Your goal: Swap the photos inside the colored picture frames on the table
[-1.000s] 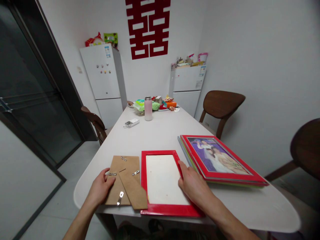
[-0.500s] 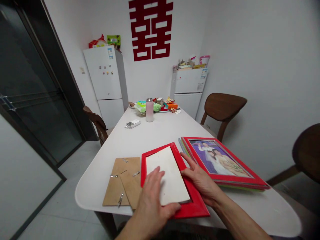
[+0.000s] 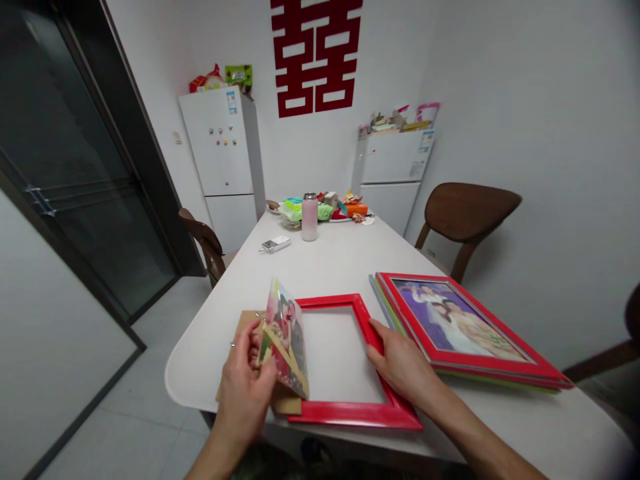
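Note:
In the head view, my left hand (image 3: 246, 377) is closed on a glossy colour photo (image 3: 291, 337), tilted up on its edge. It stands at the left side of a red picture frame (image 3: 350, 415), whose opening shows the white table through it. My right hand (image 3: 403, 363) grips the frame's right side, thumb on top. Under my left hand lies a brown backing board (image 3: 286, 404) with metal clips, partly covered by the hand and the photo.
On the right, a framed wedding picture (image 3: 450, 320) tops a stack of frames. A pink bottle (image 3: 309, 219), a small silver device (image 3: 276, 245) and colourful packages (image 3: 293, 211) occupy the far part of the table (image 3: 220, 320). Wooden chairs (image 3: 465, 212) flank it.
The white-backed sheet has come out of the frame; my left hand has moved left and now holds the photo tilted up. My right hand stays on the frame. The view has shifted slightly.

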Tool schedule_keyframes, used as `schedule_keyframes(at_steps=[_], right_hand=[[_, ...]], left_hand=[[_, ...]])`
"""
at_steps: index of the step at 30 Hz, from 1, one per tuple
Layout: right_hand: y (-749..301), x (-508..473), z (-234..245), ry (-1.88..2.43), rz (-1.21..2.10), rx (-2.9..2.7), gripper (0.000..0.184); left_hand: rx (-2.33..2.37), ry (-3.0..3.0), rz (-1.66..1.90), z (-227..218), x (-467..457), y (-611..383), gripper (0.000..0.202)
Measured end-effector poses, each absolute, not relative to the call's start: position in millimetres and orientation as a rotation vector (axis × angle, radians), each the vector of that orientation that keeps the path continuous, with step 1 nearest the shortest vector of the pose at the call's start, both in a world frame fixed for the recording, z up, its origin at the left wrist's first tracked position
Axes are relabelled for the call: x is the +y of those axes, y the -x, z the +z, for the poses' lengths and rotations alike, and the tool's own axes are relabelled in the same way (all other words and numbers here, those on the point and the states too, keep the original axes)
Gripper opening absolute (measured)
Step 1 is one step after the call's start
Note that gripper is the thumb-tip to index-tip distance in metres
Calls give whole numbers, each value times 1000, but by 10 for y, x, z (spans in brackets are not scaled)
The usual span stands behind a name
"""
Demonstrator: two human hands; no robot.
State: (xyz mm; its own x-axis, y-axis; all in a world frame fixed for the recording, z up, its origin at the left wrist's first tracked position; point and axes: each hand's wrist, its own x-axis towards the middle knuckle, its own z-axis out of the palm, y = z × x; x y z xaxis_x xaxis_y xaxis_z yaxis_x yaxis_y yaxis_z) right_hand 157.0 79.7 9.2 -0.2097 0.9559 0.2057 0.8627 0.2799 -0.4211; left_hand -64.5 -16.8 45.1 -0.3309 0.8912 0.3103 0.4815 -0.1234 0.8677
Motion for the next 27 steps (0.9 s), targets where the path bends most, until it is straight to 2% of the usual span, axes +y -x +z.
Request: schedule_keyframes(at_steps=[6, 14, 16, 20, 23, 25, 27], right_hand=[[-1545, 776, -74, 1704, 100, -2287, 37], [-1449, 755, -26, 1549, 88, -2217, 36], [-1321, 725, 10, 1450, 302, -2128, 40], [-957, 666, 23, 1343, 1090, -1785, 53], [-721, 648, 64, 1128, 1649, -1464, 50], [-634, 642, 165, 990, 1795, -1327, 39], [-603, 629, 331, 918, 1753, -1266, 33]], left_hand=[[1859, -1425, 1243, 52, -188, 1036, 43], [2125, -1802, 825, 62, -221, 1020, 40], [2162, -1890, 811, 46, -217, 1036, 41], [2130, -2053, 880, 44, -205, 953, 43], [1922, -2212, 901, 48, -184, 760, 52], [1820, -2294, 870, 45, -148, 622, 58], [1784, -2321, 911, 54, -89, 520, 62]])
